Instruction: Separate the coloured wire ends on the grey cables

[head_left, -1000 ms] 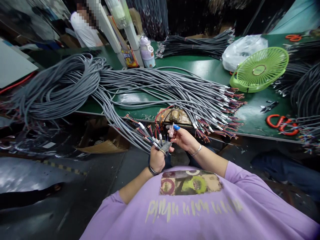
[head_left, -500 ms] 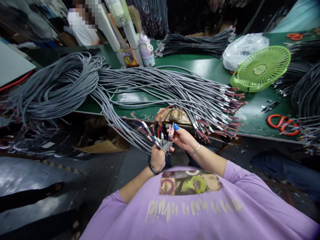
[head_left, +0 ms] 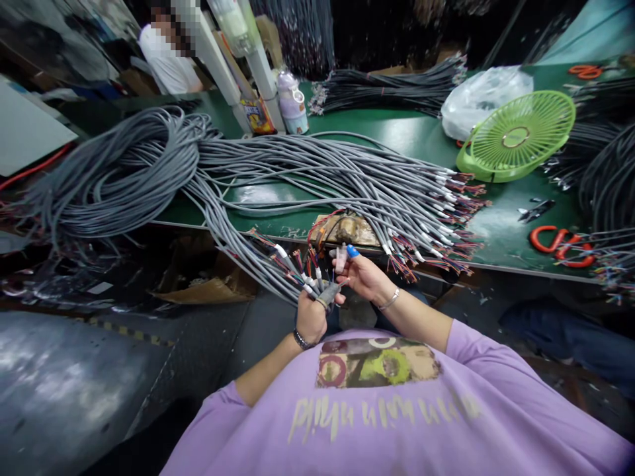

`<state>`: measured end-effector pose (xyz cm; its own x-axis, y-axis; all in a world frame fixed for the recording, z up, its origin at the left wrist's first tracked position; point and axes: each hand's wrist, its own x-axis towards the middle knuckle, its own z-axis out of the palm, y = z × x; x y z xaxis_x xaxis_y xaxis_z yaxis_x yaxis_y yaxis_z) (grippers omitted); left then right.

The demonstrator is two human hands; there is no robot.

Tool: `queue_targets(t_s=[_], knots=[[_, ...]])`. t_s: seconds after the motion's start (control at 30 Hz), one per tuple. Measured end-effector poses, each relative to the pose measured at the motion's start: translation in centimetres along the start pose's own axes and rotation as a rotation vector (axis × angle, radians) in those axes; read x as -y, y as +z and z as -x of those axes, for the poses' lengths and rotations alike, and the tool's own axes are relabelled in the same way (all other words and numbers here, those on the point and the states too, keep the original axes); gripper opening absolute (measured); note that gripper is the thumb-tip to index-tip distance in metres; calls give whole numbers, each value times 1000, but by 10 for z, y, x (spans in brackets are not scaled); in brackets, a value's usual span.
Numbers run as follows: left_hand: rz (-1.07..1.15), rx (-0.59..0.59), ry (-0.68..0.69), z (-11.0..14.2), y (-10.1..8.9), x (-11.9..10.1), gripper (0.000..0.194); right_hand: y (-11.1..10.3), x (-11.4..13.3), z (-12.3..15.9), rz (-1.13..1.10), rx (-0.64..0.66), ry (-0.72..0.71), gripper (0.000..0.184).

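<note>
My left hand [head_left: 311, 316] is closed around a handful of grey cable ends [head_left: 290, 268] whose stripped coloured wires fan upward. A grey wrap covers its thumb. My right hand [head_left: 362, 274], with a blue cap on one fingertip, pinches a small pale connector piece [head_left: 340, 258] just right of those wire tips. Both hands hover below the front edge of the green table [head_left: 411, 135]. A big bundle of grey cables [head_left: 317, 172] runs across the table and hangs down to my left hand.
A green fan [head_left: 516, 135] lies at the right, beside a clear plastic bag [head_left: 481, 96]. Orange-handled scissors [head_left: 558, 246] rest near the right front edge. Black cable bundles [head_left: 391, 86] lie at the back. A bottle [head_left: 292, 102] stands by posts. A person in white [head_left: 166, 56] sits far left.
My right hand has lifted the small connector piece slightly and shifted a little. The left hand keeps its grip on the cable ends.
</note>
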<state>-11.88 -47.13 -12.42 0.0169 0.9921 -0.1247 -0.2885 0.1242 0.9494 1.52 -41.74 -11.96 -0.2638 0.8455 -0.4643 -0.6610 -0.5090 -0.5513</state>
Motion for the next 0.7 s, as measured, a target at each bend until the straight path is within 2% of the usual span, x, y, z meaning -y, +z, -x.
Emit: queue_targets(t_s=[0.2,0.33,0.47,0.57,0.7], knots=[[-30,-6,3,5,-5,2,24,-6,0,16,224,128,122,40],[-68,50,-30,3,-7,3,26,-7,-4,28,429,178,-2,36],[-131,226,-114,0,-9,-1,28,-4,-3,37,565,271,-60,33],[-117,243,-116,-1,-9,-2,26,-7,-6,37,583,205,-87,31],[-38,134,-49,1,-6,-3,25,-16,-10,26,380,-51,-67,26]])
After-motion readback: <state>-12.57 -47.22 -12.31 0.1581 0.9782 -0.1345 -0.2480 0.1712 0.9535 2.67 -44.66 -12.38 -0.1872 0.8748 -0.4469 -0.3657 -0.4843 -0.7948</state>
